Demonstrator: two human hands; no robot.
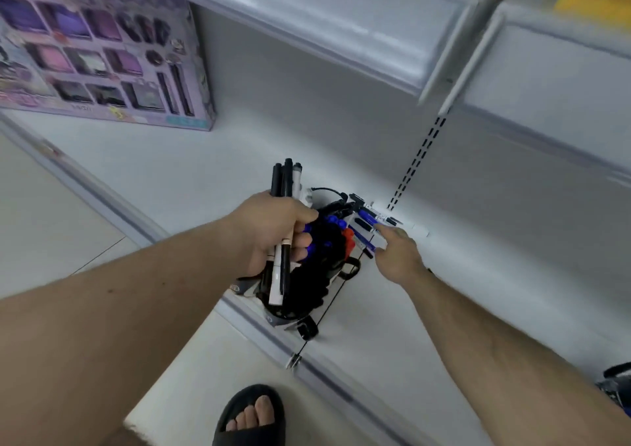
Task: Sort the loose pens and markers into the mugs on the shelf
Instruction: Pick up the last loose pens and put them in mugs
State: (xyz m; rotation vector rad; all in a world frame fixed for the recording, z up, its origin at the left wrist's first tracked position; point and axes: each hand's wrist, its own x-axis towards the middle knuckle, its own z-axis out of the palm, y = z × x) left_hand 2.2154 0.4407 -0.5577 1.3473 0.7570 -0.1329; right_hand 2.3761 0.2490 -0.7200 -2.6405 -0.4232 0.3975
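Observation:
My left hand grips a bundle of black and white pens upright, their caps sticking out above my fist and their lower ends below it. Beneath that hand stand mugs packed with blue, black and red capped markers; their walls are mostly hidden. My right hand reaches onto a small pile of loose blue and white markers lying on the white shelf, its fingertips touching them. Whether it pinches one I cannot tell.
A purple boxed stationery set leans at the back left of the shelf. A higher shelf overhangs. A slotted upright runs up the back panel. My sandalled foot stands on the floor below the shelf's front edge.

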